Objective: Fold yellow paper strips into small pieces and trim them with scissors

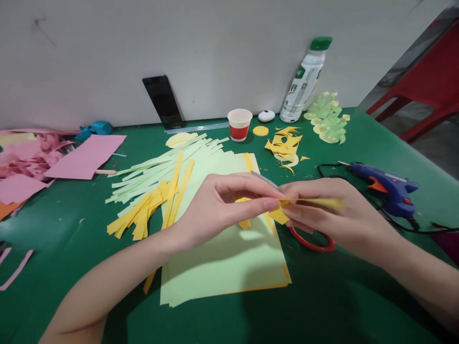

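Note:
My left hand [229, 196] and my right hand [322, 203] meet above a stack of pale green paper sheets [222, 267]. Between their pinched fingertips is a yellow paper strip [278, 215], partly folded, with one blurred end trailing to the right across my right hand. Beneath the hands lie scissors with red handles [319, 247], and their blades are partly covered. More yellow paper strips [143, 215] lie left of the stack, beside many pale green paper strips [143, 177]. A few long yellow strips rest on the sheets themselves.
A blue glue gun [385, 184] with its cord lies at the right. Along the wall stand a phone [163, 101], a paper cup [239, 126] and a bottle [304, 81]. Yellow scraps [286, 145] and paper flowers [329, 119] are behind; pink paper [88, 156] is left.

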A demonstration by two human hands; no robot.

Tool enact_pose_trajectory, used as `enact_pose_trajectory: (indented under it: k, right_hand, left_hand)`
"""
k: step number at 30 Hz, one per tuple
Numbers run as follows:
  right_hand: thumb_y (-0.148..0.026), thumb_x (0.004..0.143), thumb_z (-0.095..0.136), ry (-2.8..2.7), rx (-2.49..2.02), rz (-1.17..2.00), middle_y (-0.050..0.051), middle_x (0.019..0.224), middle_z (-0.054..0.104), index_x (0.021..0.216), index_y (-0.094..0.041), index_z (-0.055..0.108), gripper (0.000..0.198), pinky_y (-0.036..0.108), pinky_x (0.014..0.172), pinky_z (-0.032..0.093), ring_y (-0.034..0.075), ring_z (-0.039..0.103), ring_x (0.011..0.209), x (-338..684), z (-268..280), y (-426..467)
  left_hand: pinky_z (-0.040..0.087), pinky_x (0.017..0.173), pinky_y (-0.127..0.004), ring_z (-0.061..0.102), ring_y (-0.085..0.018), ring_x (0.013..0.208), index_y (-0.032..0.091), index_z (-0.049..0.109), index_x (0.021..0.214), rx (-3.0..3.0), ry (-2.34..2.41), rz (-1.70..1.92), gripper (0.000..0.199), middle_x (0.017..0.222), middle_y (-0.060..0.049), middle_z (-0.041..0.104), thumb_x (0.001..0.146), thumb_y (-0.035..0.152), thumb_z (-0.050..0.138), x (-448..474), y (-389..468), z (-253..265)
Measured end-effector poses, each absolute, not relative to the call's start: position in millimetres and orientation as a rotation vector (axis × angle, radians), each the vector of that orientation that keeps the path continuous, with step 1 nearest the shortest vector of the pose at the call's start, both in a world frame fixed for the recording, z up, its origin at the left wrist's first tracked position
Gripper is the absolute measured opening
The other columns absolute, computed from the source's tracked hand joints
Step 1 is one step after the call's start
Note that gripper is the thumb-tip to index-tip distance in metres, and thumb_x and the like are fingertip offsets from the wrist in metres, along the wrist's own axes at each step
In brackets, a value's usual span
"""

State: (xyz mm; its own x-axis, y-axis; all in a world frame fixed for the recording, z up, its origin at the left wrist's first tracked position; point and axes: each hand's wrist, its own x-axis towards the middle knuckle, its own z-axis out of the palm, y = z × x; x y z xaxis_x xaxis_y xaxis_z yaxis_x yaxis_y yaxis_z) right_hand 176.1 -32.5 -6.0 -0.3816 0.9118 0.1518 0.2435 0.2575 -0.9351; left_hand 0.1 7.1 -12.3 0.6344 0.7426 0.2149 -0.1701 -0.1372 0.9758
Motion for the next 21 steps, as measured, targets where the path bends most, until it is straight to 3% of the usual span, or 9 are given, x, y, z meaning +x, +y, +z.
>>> enact_pose_trajectory:
  k: [3,8,12,18,21]
  right_hand:
    - [-0.016,0.082,0.047,-1.671,-1.004,1.366,-0.005,0.051,0.036,0.059,-0.017,0.053,0.023,0.020,0.037,0.018,0.006,0.028,0.043,177.4,-7.9,-32.1]
    - [-0.020,0.080,0.044,-1.508,-1.036,1.637,-0.005,0.050,0.033,0.059,-0.016,0.047,0.022,0.019,0.039,0.019,0.006,0.028,0.044,176.6,-7.0,-33.4]
    - [-0.028,0.083,0.046,-1.448,-1.007,1.749,-0.005,0.051,0.035,0.061,-0.017,0.047,0.025,0.020,0.041,0.023,0.006,0.030,0.045,177.7,-6.9,-33.9]
    - [-0.029,0.085,0.047,-1.489,-0.950,1.695,-0.004,0.059,0.039,0.069,-0.019,0.054,0.020,0.020,0.044,0.026,0.007,0.033,0.049,180.3,-6.8,-32.1]
    - [-0.028,0.086,0.048,-1.702,-0.965,1.384,-0.004,0.058,0.041,0.071,-0.021,0.057,0.019,0.020,0.041,0.026,0.008,0.034,0.048,179.8,-6.0,-33.4]
  left_hand:
    - [0.052,0.067,-0.017,0.063,-0.008,0.077,0.019,0.072,0.079,1.637,0.441,0.906,0.011,0.080,-0.001,0.070,0.077,0.010,0.064,-0.1,8.4,-14.2]
    - [0.054,0.070,-0.023,0.064,-0.012,0.073,0.013,0.069,0.080,2.051,0.233,1.199,0.007,0.076,-0.007,0.071,0.075,0.009,0.066,0.5,14.6,-19.6]
    - [0.055,0.069,-0.026,0.065,-0.015,0.075,0.013,0.067,0.086,2.362,0.033,1.342,0.016,0.078,-0.008,0.071,0.073,0.022,0.070,-1.7,24.0,-21.6]
    - [0.052,0.066,-0.025,0.062,-0.013,0.071,0.011,0.067,0.084,2.444,0.074,1.369,0.011,0.079,-0.009,0.069,0.077,0.019,0.066,-5.3,28.7,-17.4]
    - [0.051,0.066,-0.025,0.060,-0.012,0.071,0.011,0.068,0.083,2.345,0.121,1.339,0.010,0.079,-0.009,0.068,0.080,0.019,0.063,-5.0,25.3,-16.1]
